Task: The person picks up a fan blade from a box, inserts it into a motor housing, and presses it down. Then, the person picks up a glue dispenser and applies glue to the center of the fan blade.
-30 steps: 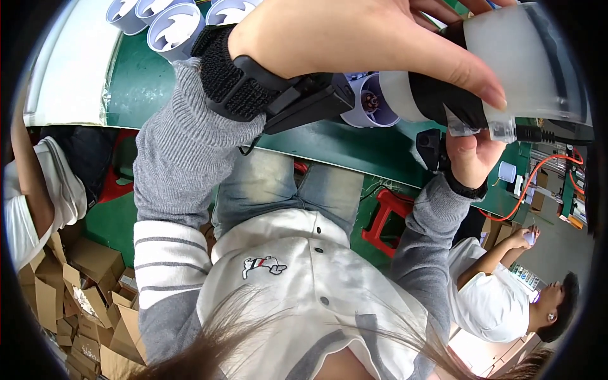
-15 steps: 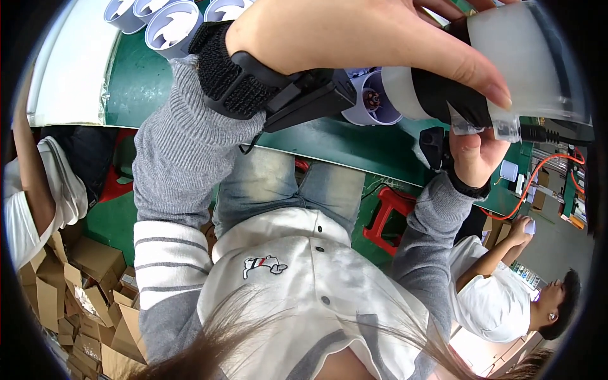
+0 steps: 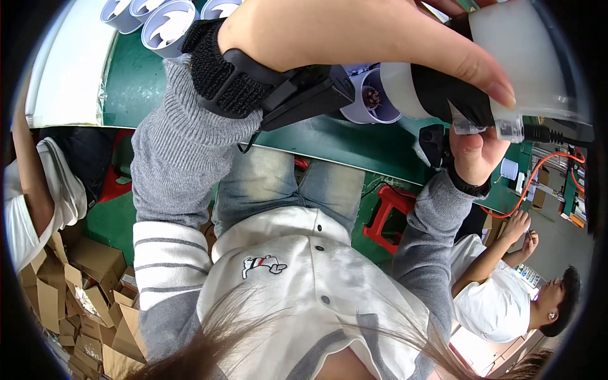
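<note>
My left hand (image 3: pixel 354 38) is wrapped round a whitish translucent cylinder (image 3: pixel 405 92) with a black band, its thumb lying along the band. A clear plastic connector with a black cable (image 3: pixel 544 134) sits at the cylinder's lower side. Just under it is my right hand (image 3: pixel 478 155), palm and thumb showing; the cylinder and connector hide its other fingers. Next to the cylinder, a pale purple round housing (image 3: pixel 354 113) lies on the green table with a copper-coloured motor part (image 3: pixel 372 98) inside. Both wrists wear black straps with black devices.
Several pale purple fan housings with white blades (image 3: pixel 170 28) stand at the far left of the green table (image 3: pixel 316 139). Cardboard boxes (image 3: pixel 95 253) pile up at lower left. A red stool (image 3: pixel 386 218) stands below the table edge. People sit on both sides; an orange hose (image 3: pixel 538 174) curves at right.
My left hand and wrist have shifted slightly left; the cylinder is still in its grasp. My right hand has barely moved. The person at right has moved their hands apart.
</note>
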The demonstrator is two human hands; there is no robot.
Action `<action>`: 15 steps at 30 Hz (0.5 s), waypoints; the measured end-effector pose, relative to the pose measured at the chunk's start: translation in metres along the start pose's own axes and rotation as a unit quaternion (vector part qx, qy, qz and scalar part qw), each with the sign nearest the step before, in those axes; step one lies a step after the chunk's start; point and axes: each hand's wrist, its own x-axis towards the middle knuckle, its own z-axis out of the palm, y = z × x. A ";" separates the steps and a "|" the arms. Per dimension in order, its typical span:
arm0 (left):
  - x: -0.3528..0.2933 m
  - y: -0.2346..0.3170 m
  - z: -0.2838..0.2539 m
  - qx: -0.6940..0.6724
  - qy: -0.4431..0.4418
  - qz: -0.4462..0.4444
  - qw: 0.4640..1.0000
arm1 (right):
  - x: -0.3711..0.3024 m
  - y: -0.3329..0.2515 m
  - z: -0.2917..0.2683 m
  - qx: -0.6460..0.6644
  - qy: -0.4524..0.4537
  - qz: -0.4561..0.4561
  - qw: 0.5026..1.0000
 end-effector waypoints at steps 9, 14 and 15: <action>-0.004 -0.012 -0.007 -0.014 0.043 -0.003 0.999 | 0.003 -0.001 0.003 -0.009 0.010 0.006 1.000; 0.003 -0.013 -0.011 -0.023 0.064 -0.003 0.998 | 0.008 -0.001 0.004 -0.024 0.013 -0.001 1.000; 0.002 -0.011 -0.010 -0.025 0.067 -0.002 0.997 | 0.009 -0.002 0.005 -0.027 0.019 -0.007 0.999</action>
